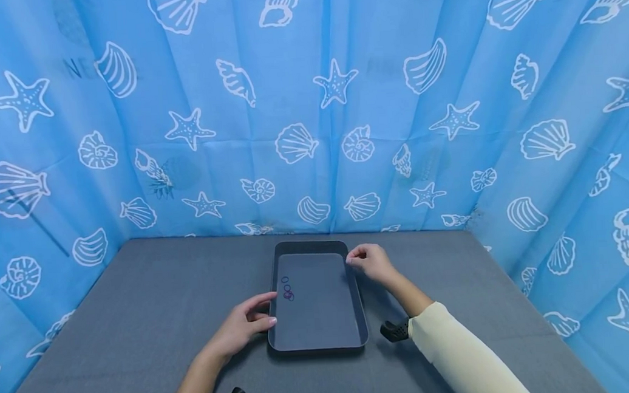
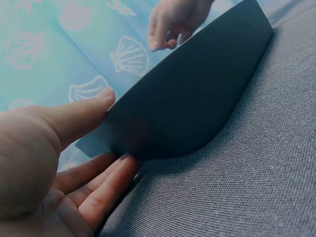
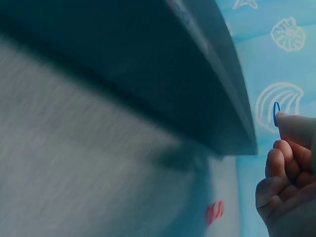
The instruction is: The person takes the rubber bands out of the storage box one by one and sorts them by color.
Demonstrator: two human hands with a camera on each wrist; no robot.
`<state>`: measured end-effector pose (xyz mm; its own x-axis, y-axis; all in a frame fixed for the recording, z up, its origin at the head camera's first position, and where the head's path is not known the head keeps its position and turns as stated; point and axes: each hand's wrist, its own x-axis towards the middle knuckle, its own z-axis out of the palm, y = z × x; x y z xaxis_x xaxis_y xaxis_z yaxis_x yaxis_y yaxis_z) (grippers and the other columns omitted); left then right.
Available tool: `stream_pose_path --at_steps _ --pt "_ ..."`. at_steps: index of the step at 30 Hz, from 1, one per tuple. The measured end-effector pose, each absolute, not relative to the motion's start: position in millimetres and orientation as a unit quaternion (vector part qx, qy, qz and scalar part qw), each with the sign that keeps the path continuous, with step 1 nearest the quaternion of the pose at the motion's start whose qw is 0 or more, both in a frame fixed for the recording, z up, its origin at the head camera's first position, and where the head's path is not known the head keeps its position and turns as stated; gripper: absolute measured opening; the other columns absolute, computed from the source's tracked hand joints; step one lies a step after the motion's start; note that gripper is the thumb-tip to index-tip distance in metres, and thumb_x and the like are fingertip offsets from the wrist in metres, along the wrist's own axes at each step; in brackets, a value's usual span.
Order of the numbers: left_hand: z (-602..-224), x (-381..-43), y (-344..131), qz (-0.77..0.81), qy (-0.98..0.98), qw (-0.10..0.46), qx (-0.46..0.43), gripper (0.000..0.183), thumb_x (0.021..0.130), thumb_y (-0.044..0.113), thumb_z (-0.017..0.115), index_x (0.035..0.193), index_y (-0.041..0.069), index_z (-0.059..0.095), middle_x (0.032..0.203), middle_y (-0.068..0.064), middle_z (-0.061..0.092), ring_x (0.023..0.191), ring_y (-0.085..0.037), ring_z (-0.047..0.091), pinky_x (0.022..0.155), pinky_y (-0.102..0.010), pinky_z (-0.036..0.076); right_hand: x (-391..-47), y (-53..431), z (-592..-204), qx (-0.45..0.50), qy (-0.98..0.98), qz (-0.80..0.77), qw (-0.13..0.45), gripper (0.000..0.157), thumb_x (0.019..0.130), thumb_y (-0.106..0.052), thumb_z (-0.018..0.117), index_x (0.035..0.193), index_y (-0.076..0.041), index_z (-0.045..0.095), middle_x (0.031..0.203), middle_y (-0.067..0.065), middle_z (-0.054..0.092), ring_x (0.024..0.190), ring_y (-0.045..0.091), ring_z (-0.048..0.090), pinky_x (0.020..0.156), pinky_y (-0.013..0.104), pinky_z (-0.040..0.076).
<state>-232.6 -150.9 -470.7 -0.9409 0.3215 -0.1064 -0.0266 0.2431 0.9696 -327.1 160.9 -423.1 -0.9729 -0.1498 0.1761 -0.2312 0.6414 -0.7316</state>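
A shallow dark grey tray [image 1: 318, 349] lies on the table. My left hand [image 1: 242, 324] holds it by the left side; in the left wrist view the thumb [image 2: 89, 114] is on the rim while the other fingertips sit low against the outer wall. Inside the tray, near that side, several small purplish rings [image 1: 287, 289] lie close together, some overlapping. Beside the tray's far right corner is my right hand [image 1: 371, 262], raised about rim height. Its thumb and forefinger pinch a thin blue ring [image 3: 276, 114], which stands upright in the right wrist view.
Grey cloth covers the table [image 1: 188, 272]. A blue curtain [image 1: 311, 142] with white shells and starfish hangs along the back and both sides. Small red shapes [image 3: 215, 213] show beyond the tray in the right wrist view. Each wrist carries a black device [image 1: 395, 331].
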Motion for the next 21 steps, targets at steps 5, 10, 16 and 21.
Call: stream_pose_path --at_steps 5,10,16,21 --pt "-472 -233 -150 0.606 0.777 0.141 0.096 0.052 0.079 0.026 0.062 0.127 0.025 0.042 0.129 -0.011 0.037 0.094 -0.020 0.053 0.079 -0.040 0.044 -326 177 -435 0.128 -0.907 0.395 0.066 0.005 0.080 -0.012 0.061 0.078 -0.007 0.063 0.074 0.001 0.058 0.064 0.015 0.049 0.056 0.028 0.041" --pt "-472 -234 -151 0.606 0.778 0.141 0.093 0.052 0.079 0.026 0.062 0.127 0.025 0.042 0.129 -0.011 0.037 0.094 -0.020 0.053 0.079 -0.041 0.044 -326 190 -445 0.126 -0.906 0.395 0.081 0.005 0.079 -0.012 0.062 0.077 -0.008 0.063 0.073 0.001 0.058 0.064 0.014 0.049 0.056 0.028 0.041" --pt "-471 -234 -150 0.608 0.776 0.141 0.094 0.052 0.079 0.026 0.062 0.127 0.024 0.042 0.129 -0.012 0.036 0.095 -0.020 0.053 0.079 -0.040 0.044 -318 200 -453 0.143 -0.901 0.394 0.114 0.007 0.078 -0.013 0.064 0.073 -0.009 0.062 0.071 0.000 0.056 0.060 0.014 0.047 0.053 0.029 0.038" --pt "-471 -233 -151 0.607 0.776 0.140 0.095 0.053 0.079 0.025 0.062 0.127 0.024 0.042 0.129 -0.012 0.037 0.095 -0.020 0.052 0.079 -0.040 0.044 -317 207 -459 0.108 -0.908 0.388 0.114 0.006 0.078 -0.010 0.063 0.072 -0.009 0.062 0.070 0.000 0.055 0.062 0.015 0.046 0.056 0.030 0.038"
